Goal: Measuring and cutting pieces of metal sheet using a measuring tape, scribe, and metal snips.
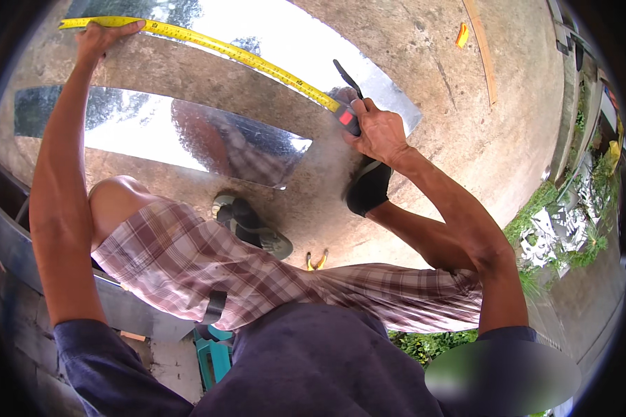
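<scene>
A yellow tape measure (236, 54) is drawn out across a large shiny metal sheet (389, 94) on the ground. My left hand (104, 40) holds the blade near its free end at the far left, the index finger lying along it. In my right hand (379, 131) is the dark grey case with a red patch, near the sheet's right end; a black strap sticks up beside it. The blade runs between both hands in a curve. Closer to me lies a narrower shiny metal strip (142, 132), apart from both hands, with reflections on it.
On the concrete floor (424, 201), a thin wooden strip (483, 52) and a small orange-yellow object (462, 35) lie at the far right. Yellow tool handles (318, 260) show between my legs. A teal stool (215, 358) is below me. White scraps (556, 233) lie on grass at right.
</scene>
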Available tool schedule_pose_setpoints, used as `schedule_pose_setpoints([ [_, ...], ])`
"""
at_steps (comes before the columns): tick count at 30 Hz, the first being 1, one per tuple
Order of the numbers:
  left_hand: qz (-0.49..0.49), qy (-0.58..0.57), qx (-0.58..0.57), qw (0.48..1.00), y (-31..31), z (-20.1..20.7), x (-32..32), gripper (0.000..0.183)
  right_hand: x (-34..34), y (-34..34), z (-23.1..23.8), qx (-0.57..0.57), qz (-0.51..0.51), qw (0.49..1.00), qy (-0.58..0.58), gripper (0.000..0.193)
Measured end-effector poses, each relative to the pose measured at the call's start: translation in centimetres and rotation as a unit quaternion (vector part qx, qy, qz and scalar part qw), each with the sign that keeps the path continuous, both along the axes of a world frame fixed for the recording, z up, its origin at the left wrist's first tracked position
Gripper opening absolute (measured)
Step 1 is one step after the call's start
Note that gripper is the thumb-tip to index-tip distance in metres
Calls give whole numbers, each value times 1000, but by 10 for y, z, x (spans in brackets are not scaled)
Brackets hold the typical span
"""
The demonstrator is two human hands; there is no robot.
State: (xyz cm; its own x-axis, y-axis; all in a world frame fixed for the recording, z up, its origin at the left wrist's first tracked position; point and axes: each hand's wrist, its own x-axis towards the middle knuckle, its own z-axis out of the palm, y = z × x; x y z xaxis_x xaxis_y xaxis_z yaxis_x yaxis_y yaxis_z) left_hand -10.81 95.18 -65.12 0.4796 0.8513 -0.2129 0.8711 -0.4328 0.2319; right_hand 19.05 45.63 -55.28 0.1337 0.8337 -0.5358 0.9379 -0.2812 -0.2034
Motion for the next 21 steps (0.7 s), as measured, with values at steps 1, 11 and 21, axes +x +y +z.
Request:
schedule_pose_setpoints([
  [1, 2, -10, -6, 1000, 1, -1, -1, 118, 0, 0, -1, 3, -4, 1000, -9, 48],
  [11, 56, 96, -105, 988, 3, 9, 9, 124, 4, 1, -5, 35, -13, 999, 31, 42],
  [21, 81, 67, -115, 988, -2, 9, 12, 131, 4, 8, -3, -59, 5, 998, -7, 48],
])
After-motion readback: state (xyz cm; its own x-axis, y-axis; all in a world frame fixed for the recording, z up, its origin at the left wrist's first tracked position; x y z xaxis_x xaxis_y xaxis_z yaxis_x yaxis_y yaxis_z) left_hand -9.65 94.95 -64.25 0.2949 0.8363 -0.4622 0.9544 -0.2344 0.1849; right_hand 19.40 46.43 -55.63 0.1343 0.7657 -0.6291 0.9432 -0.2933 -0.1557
